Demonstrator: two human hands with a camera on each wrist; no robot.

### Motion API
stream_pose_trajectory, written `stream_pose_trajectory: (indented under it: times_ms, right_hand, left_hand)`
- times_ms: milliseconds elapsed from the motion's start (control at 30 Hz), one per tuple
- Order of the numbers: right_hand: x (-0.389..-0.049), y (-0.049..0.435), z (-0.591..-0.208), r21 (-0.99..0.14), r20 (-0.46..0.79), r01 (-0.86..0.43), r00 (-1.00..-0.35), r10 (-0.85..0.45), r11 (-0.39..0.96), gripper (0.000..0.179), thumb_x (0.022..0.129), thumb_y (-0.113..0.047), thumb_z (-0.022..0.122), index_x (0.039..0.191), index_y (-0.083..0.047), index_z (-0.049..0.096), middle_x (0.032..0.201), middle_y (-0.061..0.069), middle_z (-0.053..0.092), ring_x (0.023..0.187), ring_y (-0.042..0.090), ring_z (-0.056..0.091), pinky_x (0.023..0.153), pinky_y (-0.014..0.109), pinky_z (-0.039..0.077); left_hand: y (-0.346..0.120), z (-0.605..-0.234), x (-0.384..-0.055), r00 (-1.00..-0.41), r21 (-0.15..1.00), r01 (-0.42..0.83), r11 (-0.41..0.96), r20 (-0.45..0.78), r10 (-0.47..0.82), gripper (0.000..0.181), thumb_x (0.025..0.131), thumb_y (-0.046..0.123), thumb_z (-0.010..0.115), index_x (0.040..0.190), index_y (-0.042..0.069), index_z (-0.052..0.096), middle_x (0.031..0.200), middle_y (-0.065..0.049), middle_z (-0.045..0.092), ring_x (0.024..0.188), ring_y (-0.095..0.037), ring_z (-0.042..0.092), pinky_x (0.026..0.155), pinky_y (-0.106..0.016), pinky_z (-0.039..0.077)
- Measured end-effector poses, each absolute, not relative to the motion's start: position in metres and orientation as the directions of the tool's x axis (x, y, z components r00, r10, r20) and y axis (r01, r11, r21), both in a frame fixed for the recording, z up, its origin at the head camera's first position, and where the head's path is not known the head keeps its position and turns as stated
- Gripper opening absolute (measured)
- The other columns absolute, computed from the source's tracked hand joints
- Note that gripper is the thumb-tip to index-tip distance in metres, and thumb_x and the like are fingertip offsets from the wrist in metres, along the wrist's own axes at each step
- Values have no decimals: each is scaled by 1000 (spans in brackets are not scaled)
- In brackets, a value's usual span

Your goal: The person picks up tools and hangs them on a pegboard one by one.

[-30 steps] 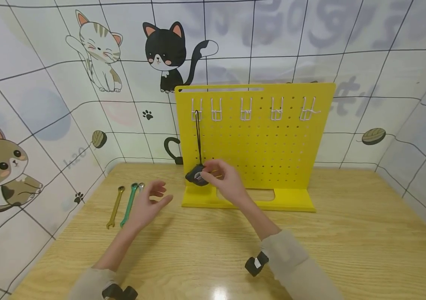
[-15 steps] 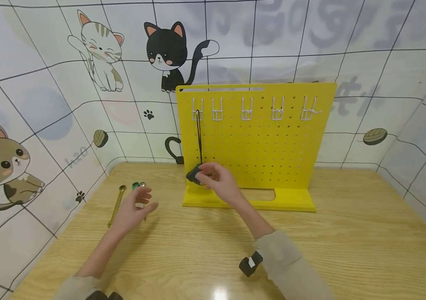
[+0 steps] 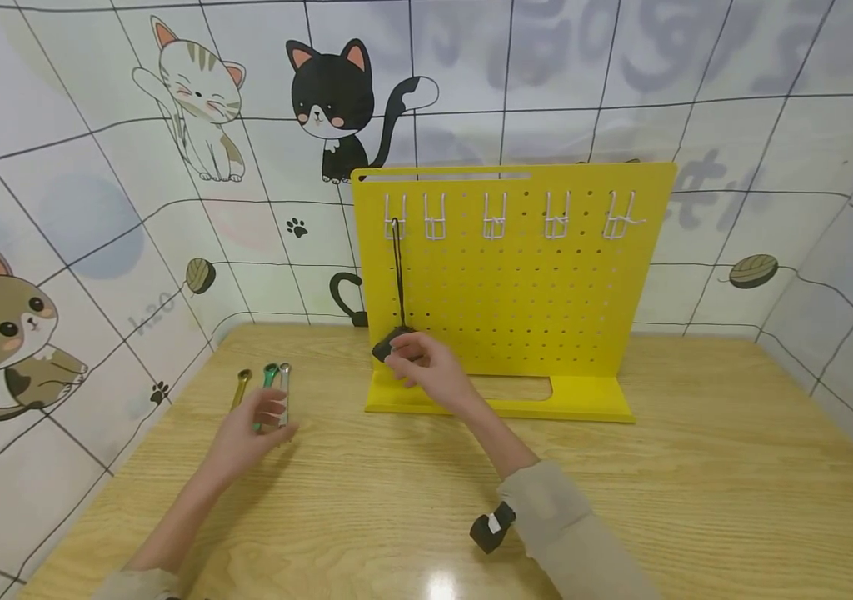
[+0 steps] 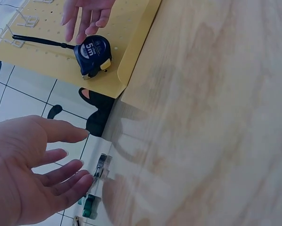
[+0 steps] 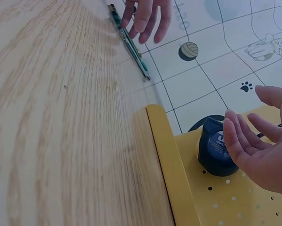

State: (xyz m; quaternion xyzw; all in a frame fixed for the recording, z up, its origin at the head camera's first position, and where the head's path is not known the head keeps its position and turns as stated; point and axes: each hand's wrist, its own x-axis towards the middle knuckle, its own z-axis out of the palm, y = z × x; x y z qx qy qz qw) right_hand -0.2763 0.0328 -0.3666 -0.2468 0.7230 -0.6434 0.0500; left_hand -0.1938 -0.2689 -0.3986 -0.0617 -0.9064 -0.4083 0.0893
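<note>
My left hand (image 3: 246,429) and right hand (image 3: 432,372), fingers loosely spread, appear empty; the black rounded tape measure (image 4: 94,52) hangs from the yellow perforated board (image 3: 520,287). Hanging seems done; a silver metal wrench (image 3: 285,385) would need pinching.

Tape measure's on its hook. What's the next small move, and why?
Probably lower the left hand and pinch the silver wrench: that hand is relaxed, holds nothing and is close to it, while the tape measure already hangs by its strap from the leftmost hook.
</note>
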Motion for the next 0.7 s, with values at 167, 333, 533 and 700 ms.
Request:
stream_pose_trajectory:
  times_ms: [167, 333, 533, 700]
  right_hand:
    - [-276, 26, -366, -955, 239, -291, -869, -433, 59, 39, 99, -17, 67, 131, 4, 57, 111, 18, 63, 99, 48, 61, 83, 44, 58]
    - [-275, 19, -366, -953, 235, -294, -862, -449, 67, 38, 99, -16, 67, 131, 3, 58, 109, 17, 65, 97, 48, 61, 79, 36, 59]
    - [-277, 14, -370, -953, 226, -293, -852, -472, 73, 37, 100, -16, 65, 131, 2, 57, 112, 18, 64, 98, 48, 62, 80, 39, 59]
    - [-277, 9, -370, -956, 203, -281, -845, -495, 89, 36, 100, -15, 64, 132, 1, 57, 116, 20, 64, 98, 45, 65, 81, 43, 59]
  left_hand:
    - [-274, -402, -191, -984, 741, 154, 654, 175, 33, 51, 87, 2, 76, 130, -8, 52, 111, -22, 65, 101, -34, 64, 85, -40, 55]
    - [-277, -405, -187, -989, 756, 112, 645, 145, 3, 45, 85, -4, 75, 124, -10, 55, 107, -21, 66, 98, -33, 66, 83, -32, 57]
    - [-278, -407, -186, -987, 729, 87, 679, 156, -41, 35, 83, -3, 77, 113, -9, 61, 102, -18, 68, 92, -29, 68, 79, -29, 58]
    - [-275, -406, -188, -984, 675, 64, 735, 167, -68, 30, 81, 0, 78, 106, -9, 65, 93, -14, 71, 85, -27, 69, 74, -33, 59]
